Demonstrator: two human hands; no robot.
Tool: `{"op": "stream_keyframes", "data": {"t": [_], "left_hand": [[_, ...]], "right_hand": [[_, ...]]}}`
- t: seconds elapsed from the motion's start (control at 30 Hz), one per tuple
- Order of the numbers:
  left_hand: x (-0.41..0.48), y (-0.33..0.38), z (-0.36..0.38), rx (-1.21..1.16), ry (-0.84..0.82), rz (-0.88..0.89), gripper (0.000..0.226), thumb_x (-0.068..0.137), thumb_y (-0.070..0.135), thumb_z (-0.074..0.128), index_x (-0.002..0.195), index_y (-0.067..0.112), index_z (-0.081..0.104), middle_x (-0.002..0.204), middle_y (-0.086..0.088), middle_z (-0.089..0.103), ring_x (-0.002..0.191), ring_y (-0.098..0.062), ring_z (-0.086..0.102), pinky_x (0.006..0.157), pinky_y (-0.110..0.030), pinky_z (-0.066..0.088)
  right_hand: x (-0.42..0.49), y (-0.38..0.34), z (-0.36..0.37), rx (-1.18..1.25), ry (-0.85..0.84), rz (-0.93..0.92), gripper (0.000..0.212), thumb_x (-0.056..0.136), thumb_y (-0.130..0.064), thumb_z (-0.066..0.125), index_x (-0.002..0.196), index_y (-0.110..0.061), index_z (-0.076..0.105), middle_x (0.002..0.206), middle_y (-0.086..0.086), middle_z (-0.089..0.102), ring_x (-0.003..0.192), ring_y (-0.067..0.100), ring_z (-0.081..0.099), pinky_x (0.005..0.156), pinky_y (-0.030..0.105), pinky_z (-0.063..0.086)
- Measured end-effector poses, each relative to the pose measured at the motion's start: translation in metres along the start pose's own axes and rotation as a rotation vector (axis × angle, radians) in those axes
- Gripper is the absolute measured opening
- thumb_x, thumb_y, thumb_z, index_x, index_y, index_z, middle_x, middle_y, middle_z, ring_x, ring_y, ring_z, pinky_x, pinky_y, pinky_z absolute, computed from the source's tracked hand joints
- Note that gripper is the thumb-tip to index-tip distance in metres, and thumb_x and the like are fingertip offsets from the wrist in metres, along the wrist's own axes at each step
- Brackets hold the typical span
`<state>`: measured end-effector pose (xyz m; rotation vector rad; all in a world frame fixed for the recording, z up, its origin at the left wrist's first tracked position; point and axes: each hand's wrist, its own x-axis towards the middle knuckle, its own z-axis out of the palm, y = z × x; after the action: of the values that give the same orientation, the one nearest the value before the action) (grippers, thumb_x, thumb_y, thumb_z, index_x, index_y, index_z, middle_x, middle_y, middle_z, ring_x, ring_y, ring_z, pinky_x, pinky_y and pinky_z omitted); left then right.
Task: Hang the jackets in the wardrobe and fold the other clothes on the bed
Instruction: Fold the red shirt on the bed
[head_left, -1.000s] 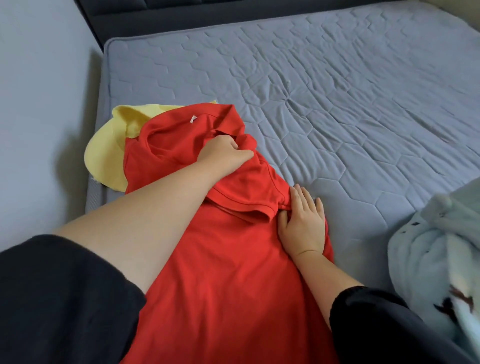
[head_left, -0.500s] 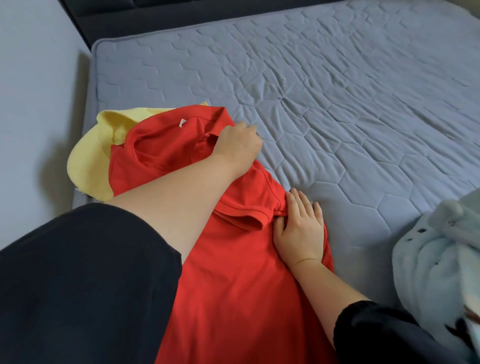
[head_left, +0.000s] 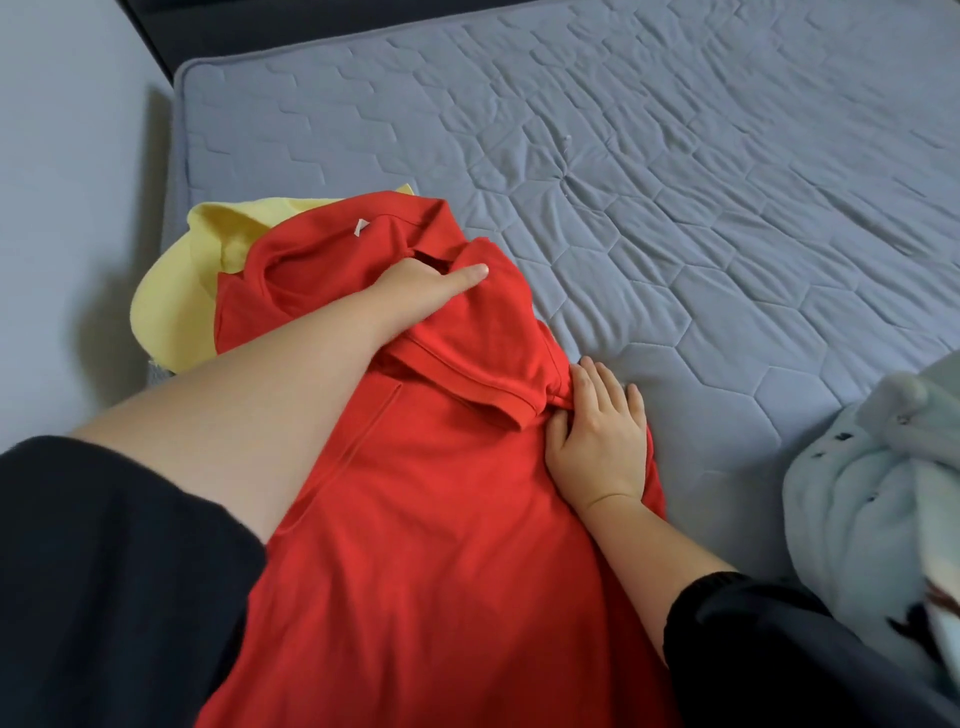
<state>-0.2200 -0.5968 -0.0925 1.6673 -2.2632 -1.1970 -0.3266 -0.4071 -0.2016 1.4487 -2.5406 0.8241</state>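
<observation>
Head view: a red polo shirt (head_left: 441, 545) lies on a grey bed (head_left: 675, 182), filling the frame from 6 o'clock up towards 11 o'clock. Its long axis follows that line, with the collar (head_left: 395, 228) at the 11 o'clock end and a small white label (head_left: 360, 227) showing inside it.

The left hand (head_left: 421, 291), near the centre towards 11 o'clock, holds the shirt just below the collar. One digit lies straight on top of the cloth, and the rest are tucked out of sight in a fold.

The right hand (head_left: 597, 436), towards 4 o'clock from the centre, rests flat with the palm down and fingers straight and slightly spread. It presses the shirt's edge against the bed. Its thumb touches the ribbed hem of a short sleeve (head_left: 483, 374) folded across the shirt's body.

The shirt is a smooth, matte knit. The bed cover is quilted with stitched hexagons and is lightly wrinkled. A pale yellow garment (head_left: 171, 306) pokes out from under the shirt at 9 o'clock. A fluffy pale blue garment (head_left: 857, 493) lies bunched at 4 o'clock, apart from the shirt. Both forearms come out of black sleeves (head_left: 104, 571).
</observation>
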Motion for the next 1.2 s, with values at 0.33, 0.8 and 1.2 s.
{"op": "stream_keyframes", "data": {"t": [0.33, 0.8, 1.2], "left_hand": [[-0.045, -0.023, -0.003, 0.586, 0.236, 0.14, 0.05, 0.085, 0.017, 0.064, 0.132, 0.018, 0.046, 0.117, -0.01, 0.059, 0.103, -0.032, 0.06, 0.078, -0.035, 0.05], [-0.094, -0.074, 0.079, 0.996, -0.088, 0.776, 0.073, 0.093, 0.058, 0.016, 0.153, 0.02, -0.001, 0.161, 0.003, -0.005, 0.147, -0.015, -0.011, 0.117, -0.039, -0.005], [-0.097, -0.124, -0.039, -0.056, 0.692, 0.14, 0.048, 0.083, -0.002, 0.052, 0.13, 0.007, 0.053, 0.131, -0.013, 0.047, 0.122, -0.027, 0.046, 0.105, -0.034, 0.034]], "right_hand": [[-0.001, -0.002, -0.002, -0.015, -0.051, 0.014, 0.06, 0.08, -0.027, 0.031, 0.125, 0.001, 0.057, 0.133, 0.015, 0.056, 0.127, 0.03, 0.05, 0.109, 0.05, 0.031], [-0.003, 0.001, 0.001, -0.035, -0.051, 0.017, 0.054, 0.08, -0.016, 0.036, 0.128, 0.001, 0.055, 0.136, 0.015, 0.053, 0.132, 0.029, 0.045, 0.112, 0.048, 0.026], [0.06, -0.014, -0.032, 0.367, -0.348, 0.431, 0.031, 0.077, -0.03, 0.032, 0.068, -0.014, 0.057, 0.084, 0.015, 0.063, 0.084, 0.031, 0.055, 0.07, 0.035, 0.036]]}}
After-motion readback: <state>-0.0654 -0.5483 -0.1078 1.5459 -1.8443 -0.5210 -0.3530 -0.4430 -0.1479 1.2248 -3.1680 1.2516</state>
